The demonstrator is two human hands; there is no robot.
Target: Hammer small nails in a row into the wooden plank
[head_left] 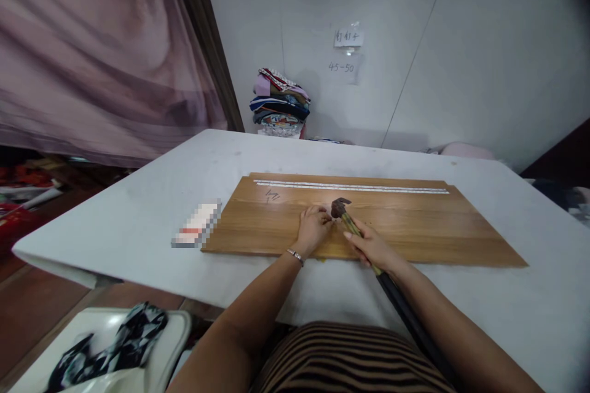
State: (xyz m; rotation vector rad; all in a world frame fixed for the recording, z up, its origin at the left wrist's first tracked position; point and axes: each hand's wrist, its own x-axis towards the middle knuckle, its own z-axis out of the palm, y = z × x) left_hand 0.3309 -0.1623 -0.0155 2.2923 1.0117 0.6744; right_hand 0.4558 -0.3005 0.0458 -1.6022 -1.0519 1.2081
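My right hand [373, 247] is wrapped round the handle of a claw hammer [342, 207], partway along its yellow and black shaft. The rusty head hangs just above the board, close beside the fingers of my left hand [314, 226]. Those left fingers are pinched together low on the wooden board [415, 221]; whatever is between them is too small to make out. Several loose nails [273, 196] lie on the board's left part. Two white strips [350, 187] run along its far side.
The board lies on a white table [152, 215]. A blurred-out flat object [197, 224] sits left of it. Folded cloths [280, 101] are stacked behind the table. Paper notes [348, 38] hang on the wall. A white chair [175, 325] with patterned cloth stands at lower left.
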